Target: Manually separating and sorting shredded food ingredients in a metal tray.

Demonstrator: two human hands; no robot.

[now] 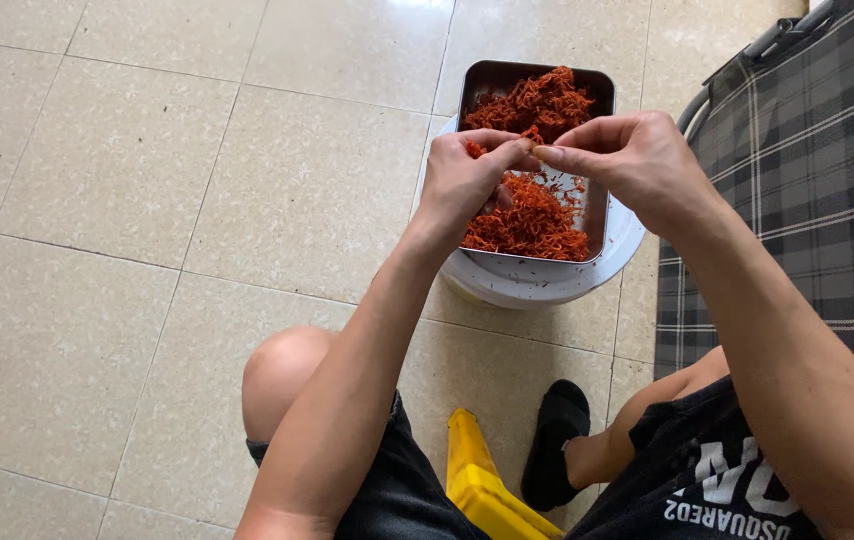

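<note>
Seated person, view down over knees; yellow stool (487, 490) nearest, below tray; left hand (467, 180) and right hand (637, 160) meet above tray (537, 72), fingertips pinched narrow on small tuft of shreds (532, 215); red-orange shreds heaped in tray, directly under hands; probably light, dry, brittle, best pinched gently; tray on white bucket (537, 280); plaid chair (807, 190) right of tray.

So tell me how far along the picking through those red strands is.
Done: nothing shows as a separate finished pile, so I cannot tell how much is sorted. In hand: the left hand and right hand meet fingertip to fingertip over the metal tray, pinching a few of the red strands. Left: the tray, sitting on a white bucket, is mostly full.
</note>
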